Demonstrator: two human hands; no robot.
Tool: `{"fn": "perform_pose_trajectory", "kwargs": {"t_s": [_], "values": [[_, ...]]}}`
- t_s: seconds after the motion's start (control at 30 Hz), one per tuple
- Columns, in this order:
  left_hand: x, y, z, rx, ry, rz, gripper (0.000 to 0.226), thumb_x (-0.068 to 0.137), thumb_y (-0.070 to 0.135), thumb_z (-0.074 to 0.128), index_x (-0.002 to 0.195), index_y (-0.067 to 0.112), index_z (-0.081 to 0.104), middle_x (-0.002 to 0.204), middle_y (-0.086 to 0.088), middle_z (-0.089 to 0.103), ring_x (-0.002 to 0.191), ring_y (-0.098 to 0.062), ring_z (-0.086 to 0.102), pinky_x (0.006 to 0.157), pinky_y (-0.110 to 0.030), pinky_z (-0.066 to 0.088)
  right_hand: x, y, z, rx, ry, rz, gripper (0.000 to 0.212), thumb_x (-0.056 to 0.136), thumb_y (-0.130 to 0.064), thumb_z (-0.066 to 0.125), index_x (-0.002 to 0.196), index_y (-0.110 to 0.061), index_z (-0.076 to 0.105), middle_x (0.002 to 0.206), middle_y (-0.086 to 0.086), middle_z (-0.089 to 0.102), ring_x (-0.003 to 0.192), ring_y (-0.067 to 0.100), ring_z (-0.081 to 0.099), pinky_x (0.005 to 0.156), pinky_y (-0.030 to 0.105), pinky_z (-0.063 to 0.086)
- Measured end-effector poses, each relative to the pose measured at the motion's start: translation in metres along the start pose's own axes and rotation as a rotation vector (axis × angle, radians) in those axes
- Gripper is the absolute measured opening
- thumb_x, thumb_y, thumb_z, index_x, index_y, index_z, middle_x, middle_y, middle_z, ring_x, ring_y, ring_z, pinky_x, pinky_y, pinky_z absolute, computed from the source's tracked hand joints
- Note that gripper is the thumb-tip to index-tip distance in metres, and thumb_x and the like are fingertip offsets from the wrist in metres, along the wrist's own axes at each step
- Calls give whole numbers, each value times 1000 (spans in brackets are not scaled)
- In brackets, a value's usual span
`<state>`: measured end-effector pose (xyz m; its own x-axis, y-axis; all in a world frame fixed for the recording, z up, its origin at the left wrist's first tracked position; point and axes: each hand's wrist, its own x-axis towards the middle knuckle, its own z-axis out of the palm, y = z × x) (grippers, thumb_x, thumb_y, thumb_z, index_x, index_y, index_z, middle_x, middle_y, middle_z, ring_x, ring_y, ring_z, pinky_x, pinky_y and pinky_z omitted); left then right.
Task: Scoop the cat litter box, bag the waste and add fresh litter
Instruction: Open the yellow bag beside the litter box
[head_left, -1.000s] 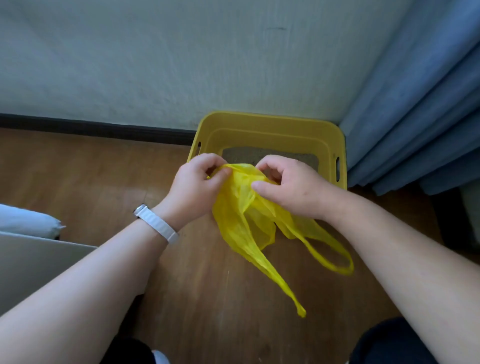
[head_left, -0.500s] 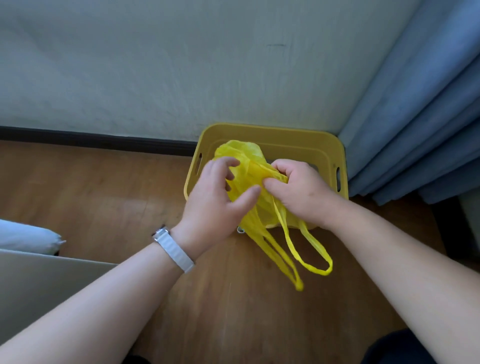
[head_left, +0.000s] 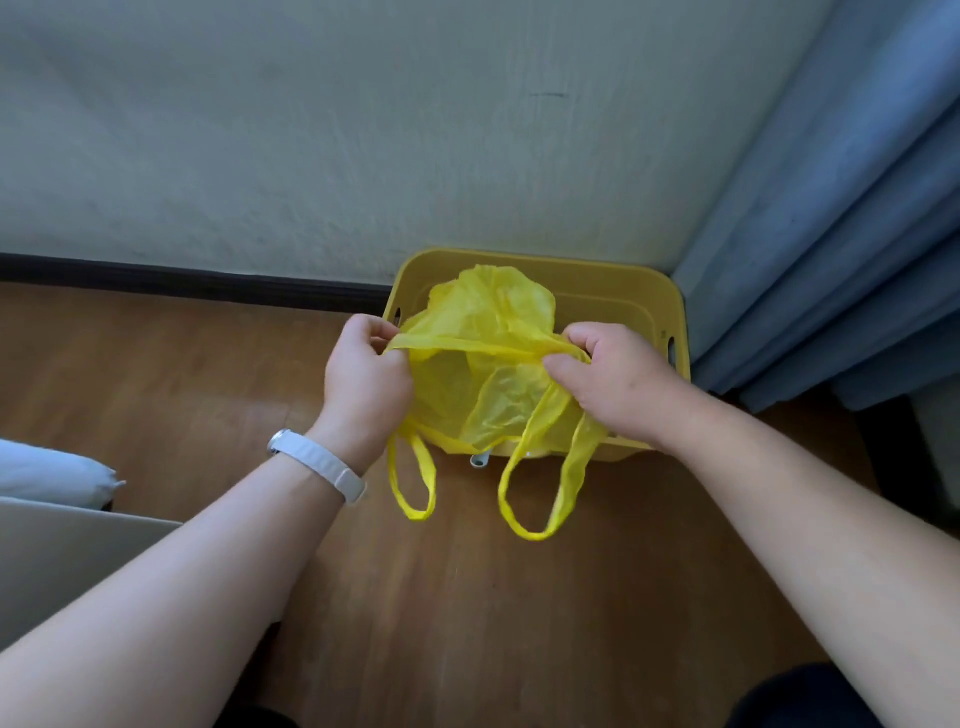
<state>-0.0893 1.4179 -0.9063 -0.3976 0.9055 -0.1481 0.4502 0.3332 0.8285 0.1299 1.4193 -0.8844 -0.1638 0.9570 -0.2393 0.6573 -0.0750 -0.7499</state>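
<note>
A thin yellow plastic bag (head_left: 488, 364) is stretched between my hands above the yellow litter box (head_left: 623, 296), which stands on the floor against the wall. My left hand (head_left: 366, 376) grips the bag's left rim. My right hand (head_left: 615, 376) grips the right rim. The bag's mouth is pulled wide and its two handle loops hang down toward the floor. The bag hides most of the box's inside. A small grey-white object (head_left: 480, 460) peeks out below the bag at the box's front edge.
Blue curtains (head_left: 841, 249) hang at the right of the box. A black baseboard (head_left: 182, 275) runs along the pale wall. At the left edge lie a white cushion (head_left: 47, 475) and a grey surface (head_left: 67, 561). Wooden floor (head_left: 493, 623) spreads in front.
My hands have moved apart, pulling the bunched bag open. The bag has puffed up over the box and its handles now hang as two separate loops.
</note>
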Motion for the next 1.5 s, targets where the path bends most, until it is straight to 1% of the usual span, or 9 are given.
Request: {"fn": "perform_pose_trajectory", "kwargs": {"t_s": [0.17, 0.3, 0.43, 0.63, 0.73, 0.87, 1.1, 1.3, 1.5], "values": [[-8, 6, 0, -46, -126, 24, 16, 87, 7, 51, 94, 20, 58, 84, -3, 61, 62, -15, 49, 48, -28, 41, 1, 8, 5, -367, 116, 36, 20, 88, -31, 56, 103, -16, 56, 100, 0, 57, 93, 24, 53, 69, 33, 42], [-16, 11, 4, -40, -199, 23, 10, 87, 16, 56, 89, 24, 61, 77, 0, 58, 57, -14, 47, 47, -28, 40, -11, -7, 16, -334, 354, -470, 31, 80, -18, 63, 110, -12, 61, 111, 9, 56, 102, 29, 54, 83, 39, 48], [-22, 18, 4, -229, -277, -76, 14, 82, 11, 56, 80, 22, 62, 71, -4, 59, 61, -20, 51, 54, -36, 44, -19, -10, 39, -409, 155, -747, 22, 76, -20, 62, 95, -10, 68, 105, 10, 63, 94, 34, 59, 77, 47, 52], [-31, 29, -8, -407, -316, -191, 18, 87, 3, 52, 84, 16, 64, 71, -7, 59, 63, -22, 56, 59, -35, 49, -29, -11, 45, -389, 31, -528, 72, 75, -64, 64, 133, -26, 48, 149, 9, 28, 136, 33, 34, 107, 50, 38], [-36, 34, -12, -488, -363, -231, 14, 89, 2, 54, 89, 13, 64, 70, -7, 60, 57, -20, 58, 55, -31, 51, -30, -18, 45, -384, -4, -354, 75, 79, -45, 67, 142, -28, 30, 152, 5, 21, 138, 30, 31, 110, 43, 34], [-37, 35, -20, -525, -519, -251, 17, 87, 4, 63, 100, 13, 69, 84, -12, 70, 67, -25, 68, 61, -40, 59, -22, -12, 33, -388, -39, -113, 49, 84, -14, 54, 129, -27, 40, 121, 4, 56, 108, 31, 55, 84, 41, 48], [-23, 15, -25, 297, -329, 200, 7, 83, 27, 70, 77, 24, 70, 55, 9, 54, 43, -5, 44, 40, -21, 37, -9, 11, 6, -328, 192, -4, 21, 76, -3, 48, 86, -20, 57, 94, -1, 54, 86, 26, 52, 68, 38, 49], [-6, 5, -36, 110, -213, 92, 15, 91, 17, 53, 80, 14, 63, 75, -4, 57, 64, -18, 50, 54, -27, 41, 2, 34, -9, -268, 302, 118, 22, 80, 0, 47, 85, -20, 56, 89, 2, 58, 78, 26, 52, 58, 31, 38], [-6, 14, -36, -545, -270, -220, 26, 91, -1, 48, 71, 16, 48, 51, 4, 51, 45, -11, 49, 48, -23, 42, 7, 33, -9, 70, 394, 173, 21, 81, 4, 48, 75, -14, 58, 72, 1, 56, 65, 20, 49, 54, 29, 37]]}}
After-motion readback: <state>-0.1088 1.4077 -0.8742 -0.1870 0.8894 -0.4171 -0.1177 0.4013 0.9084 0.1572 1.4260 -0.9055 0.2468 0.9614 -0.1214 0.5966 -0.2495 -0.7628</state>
